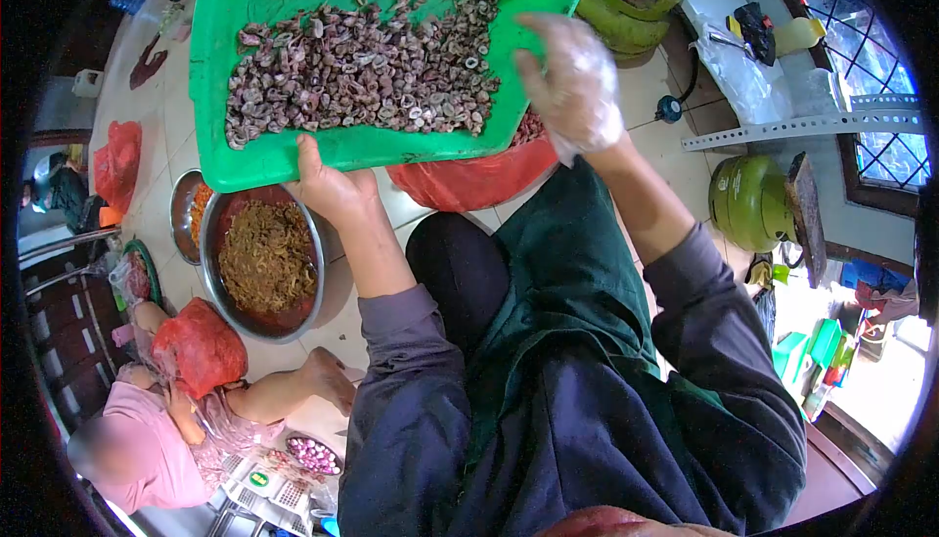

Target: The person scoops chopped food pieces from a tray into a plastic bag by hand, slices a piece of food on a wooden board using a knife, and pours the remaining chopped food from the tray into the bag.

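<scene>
My bare left hand (337, 188) grips the near rim of a green plastic tray (217, 141), thumb on top. The tray is held up in front of me and holds a heap of small purple-grey rings and curled pieces (362, 77). My right hand (577, 87) wears a clear plastic glove. It is beside the tray's right wall, fingers stretched out and somewhat blurred, with nothing visible in it. Partly hidden under the tray lies an open red plastic bag (479, 180) with reddish pieces inside.
A steel basin (318, 288) of brown shredded food stands left on the tiled floor, touching a smaller bowl (181, 219). Lower left, a person in pink (147, 439) sits near a red bag (201, 346). Green gas cylinders (748, 200) and a perforated metal bar (782, 129) are right.
</scene>
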